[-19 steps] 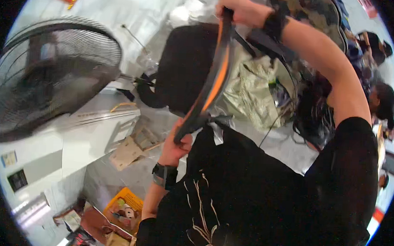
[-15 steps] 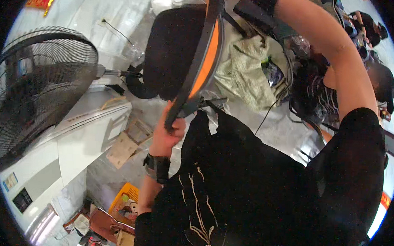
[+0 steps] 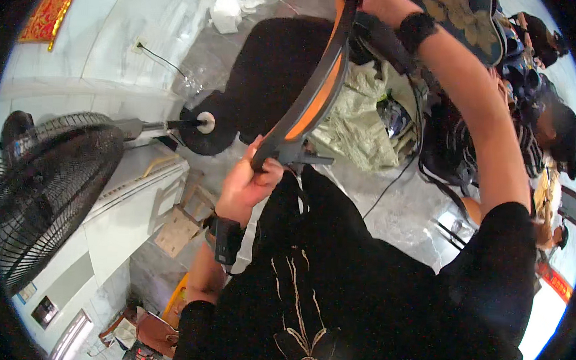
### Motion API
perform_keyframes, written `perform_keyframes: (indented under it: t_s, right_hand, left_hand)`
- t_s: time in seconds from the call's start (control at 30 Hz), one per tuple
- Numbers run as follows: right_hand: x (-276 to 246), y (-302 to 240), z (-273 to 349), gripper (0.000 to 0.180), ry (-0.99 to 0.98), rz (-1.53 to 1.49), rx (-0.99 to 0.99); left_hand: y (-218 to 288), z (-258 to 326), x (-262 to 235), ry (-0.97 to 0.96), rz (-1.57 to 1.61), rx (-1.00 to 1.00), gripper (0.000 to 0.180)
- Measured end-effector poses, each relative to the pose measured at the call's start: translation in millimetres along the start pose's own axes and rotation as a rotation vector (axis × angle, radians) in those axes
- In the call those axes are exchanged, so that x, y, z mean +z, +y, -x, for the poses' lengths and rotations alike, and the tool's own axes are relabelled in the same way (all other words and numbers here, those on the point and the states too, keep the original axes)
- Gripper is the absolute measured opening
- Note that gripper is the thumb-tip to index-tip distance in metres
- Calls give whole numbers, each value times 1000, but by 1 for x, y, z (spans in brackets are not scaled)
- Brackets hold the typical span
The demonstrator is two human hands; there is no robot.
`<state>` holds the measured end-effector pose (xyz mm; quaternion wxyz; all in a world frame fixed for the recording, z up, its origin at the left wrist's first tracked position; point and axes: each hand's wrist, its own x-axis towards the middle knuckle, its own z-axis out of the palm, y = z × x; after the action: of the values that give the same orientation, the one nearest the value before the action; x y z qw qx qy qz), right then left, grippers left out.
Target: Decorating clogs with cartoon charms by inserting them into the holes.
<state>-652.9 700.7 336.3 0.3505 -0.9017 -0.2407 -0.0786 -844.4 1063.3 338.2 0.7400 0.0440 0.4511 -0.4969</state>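
Note:
Both my hands grip a black-framed chair backrest with an orange panel (image 3: 319,107), seen nearly edge-on. My left hand (image 3: 252,183) is closed round its near lower end, beside a black bracket (image 3: 299,154). At the far upper end my right hand (image 3: 377,3) is closed on the frame, its fingers partly cut off by the picture's edge. Beyond the backrest lies the chair's black seat (image 3: 271,71); its underside and legs are hidden. Each wrist carries a black band or device.
A black standing fan (image 3: 59,187) stands at left, above a white cabinet (image 3: 125,237). Right of the chair sits a pale green woven sack (image 3: 359,122), with a dark cable (image 3: 392,184) on the floor. A wooden stool (image 3: 178,231) is at lower left. People (image 3: 554,132) are at far right.
The backrest and both hands have shifted slightly right in view, and more of my right hand shows. The fan appears turned and lower at left. My grip stays the same.

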Motion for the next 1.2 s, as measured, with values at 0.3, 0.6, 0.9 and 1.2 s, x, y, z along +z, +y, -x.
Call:
perform_keyframes:
  t_s: [0.3, 0.6, 0.9, 1.2]
  right_hand:
    - [28, -12, -56, 18, 32, -94, 239]
    - [60, -8, -73, 70, 548, 2, 674]
    - [47, 1, -75, 24, 229, 325, 14]
    - [47, 14, -60, 31, 569, -264, 99]
  left_hand:
    - [55, 2, -18, 135, -37, 396, 26]
    - [46, 9, -8, 25, -198, 490, 43]
    - [31, -10, -18, 546, -1347, 1455, 45]
    - [60, -43, -54, 308, -1175, 1391, 34]
